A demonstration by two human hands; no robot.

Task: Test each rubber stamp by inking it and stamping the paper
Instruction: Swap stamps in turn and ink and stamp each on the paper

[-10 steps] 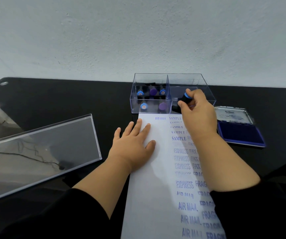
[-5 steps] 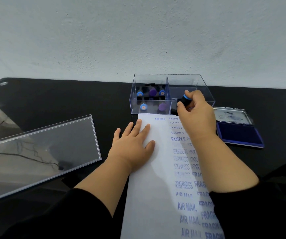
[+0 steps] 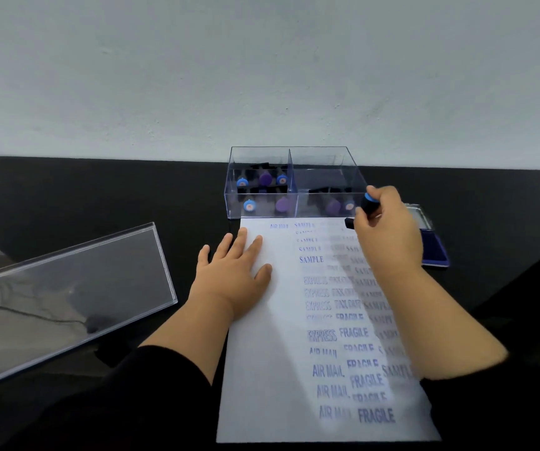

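Head view: right hand (image 3: 387, 229) grips a blue-capped rubber stamp (image 3: 364, 208) at the paper's (image 3: 262, 369) top right corner.
Left hand (image 3: 232, 271) lies flat, fingers spread, pinning the sheet against shifting; the ink pad (image 3: 434, 252) sits open just right, and the clear 2-compartment box (image 3: 294, 180) of stamps waits within reach.
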